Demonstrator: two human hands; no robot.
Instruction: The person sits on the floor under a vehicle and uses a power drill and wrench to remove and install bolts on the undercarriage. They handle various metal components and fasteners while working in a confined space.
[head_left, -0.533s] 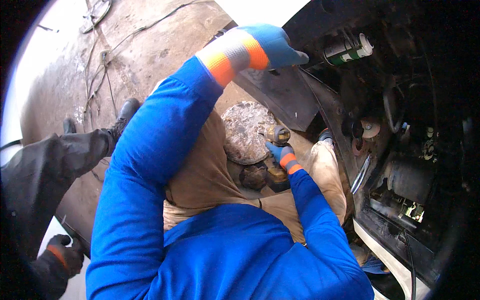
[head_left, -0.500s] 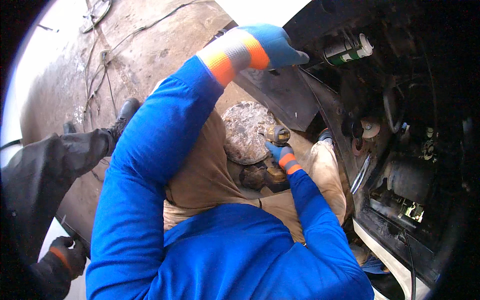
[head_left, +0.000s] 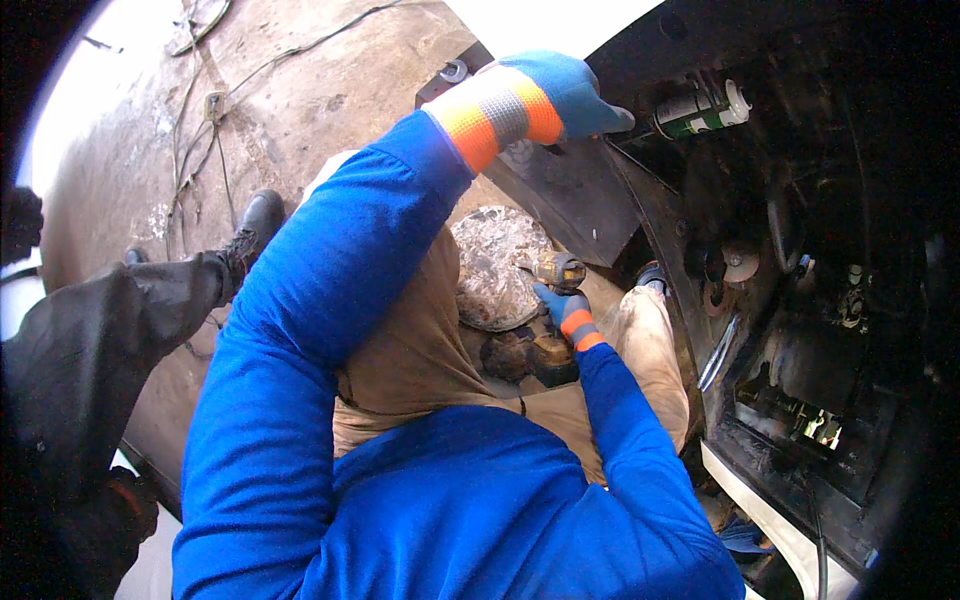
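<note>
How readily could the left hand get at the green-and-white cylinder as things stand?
Probably yes: the gloved left hand is near the cylinder, and nothing visible seems to block the gap, though depth is hard to judge.

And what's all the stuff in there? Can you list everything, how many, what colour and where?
Power tool: one, yellow and black, middle
Round disc: one, dirty grey-brown, middle
Dark panel: one, blackish, above the disc
Canister: one, white and green, upper right
White panel: one, white, top
Machine frame: one, black, right; parts inside too dim to count
Silvery piece: one, silver, right
Cords: several, dark, floor upper left
Other person's leg: one clear, dark grey, left
Trousers: one pair, tan, middle
Sleeves: two, blue, across the middle
Left hand: one, blue glove, upper middle
Right hand: one, blue glove, middle, fingers on the tool
</note>
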